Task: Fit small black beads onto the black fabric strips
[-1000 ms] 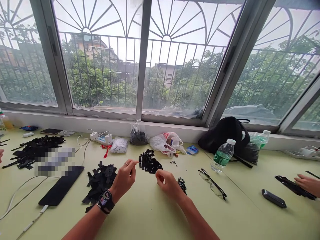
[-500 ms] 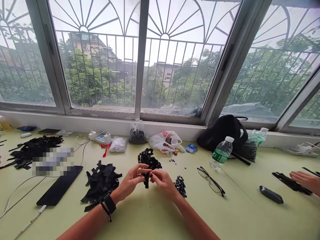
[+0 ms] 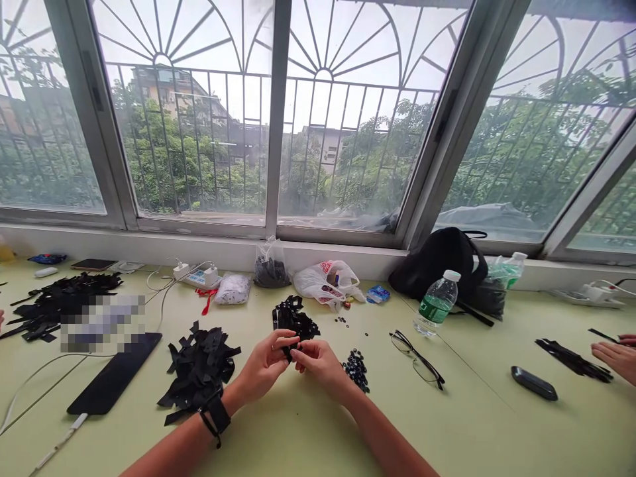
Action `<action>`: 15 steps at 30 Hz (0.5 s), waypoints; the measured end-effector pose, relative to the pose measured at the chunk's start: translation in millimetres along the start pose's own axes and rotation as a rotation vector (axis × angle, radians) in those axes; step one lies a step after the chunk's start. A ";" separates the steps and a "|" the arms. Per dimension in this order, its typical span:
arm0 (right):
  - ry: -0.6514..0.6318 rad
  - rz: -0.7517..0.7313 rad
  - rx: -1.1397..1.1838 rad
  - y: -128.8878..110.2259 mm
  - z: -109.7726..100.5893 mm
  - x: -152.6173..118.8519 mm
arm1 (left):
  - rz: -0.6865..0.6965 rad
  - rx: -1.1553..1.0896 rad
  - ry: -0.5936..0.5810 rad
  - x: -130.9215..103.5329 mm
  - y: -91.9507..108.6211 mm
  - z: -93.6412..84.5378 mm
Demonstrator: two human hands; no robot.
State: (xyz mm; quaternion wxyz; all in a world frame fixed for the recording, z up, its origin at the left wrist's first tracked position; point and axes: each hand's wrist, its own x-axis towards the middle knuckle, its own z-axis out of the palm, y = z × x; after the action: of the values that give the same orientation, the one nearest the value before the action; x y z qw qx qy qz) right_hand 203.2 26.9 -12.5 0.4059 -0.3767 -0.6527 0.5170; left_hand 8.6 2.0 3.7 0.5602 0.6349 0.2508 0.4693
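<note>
Between my two hands is a black fabric strip (image 3: 287, 352), mostly covered by the fingers. My left hand (image 3: 262, 368) is closed on it from the left, with a black band on the wrist. From the right, my right hand (image 3: 322, 368) pinches at the same strip; any small part under its fingertips is hidden. Just behind the hands lies a pile of black strips with small rings (image 3: 298, 319). A bigger heap of black strips (image 3: 201, 364) is beside my left forearm. Small dark ring-shaped pieces (image 3: 356, 371) lie loose by my right wrist.
Eyeglasses (image 3: 417, 359), a water bottle (image 3: 438, 303) and a black case (image 3: 534, 383) stand or lie to the right. Another person's hand (image 3: 616, 358) is near more strips. A phone (image 3: 116, 374) with a cable lies left; bags (image 3: 328, 281) line the window sill.
The strip's lower end, hanging below my fingers before, is now mostly hidden as my hands close around it. The other person's hand at right has moved away from the strips there.
</note>
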 end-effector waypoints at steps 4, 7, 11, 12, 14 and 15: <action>0.007 0.054 0.074 3.8 -0.5 0.9 | 0.074 0.218 0.021 -4.4 -0.6 4.9; 0.001 0.084 0.117 1.4 0.9 -0.2 | 0.094 0.352 0.022 -6.5 -1.7 7.1; 0.043 0.093 0.127 -4.2 2.7 -1.7 | 0.156 0.484 0.073 -4.3 -2.3 6.0; 0.063 0.087 0.127 -5.6 2.7 -2.0 | 0.176 0.525 0.134 -2.8 -1.4 4.0; 0.101 0.080 0.129 -8.2 2.3 -2.7 | 0.214 0.621 0.322 0.4 2.5 -2.1; 0.115 0.083 0.132 -9.3 2.0 -3.0 | 0.229 0.674 0.435 1.6 5.3 -5.9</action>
State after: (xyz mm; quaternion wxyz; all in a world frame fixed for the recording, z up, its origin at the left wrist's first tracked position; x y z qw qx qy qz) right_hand 201.9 21.7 -4.1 0.4448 -0.4046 -0.5768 0.5529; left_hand 3.1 4.8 8.8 0.1993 0.6925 0.4307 0.5433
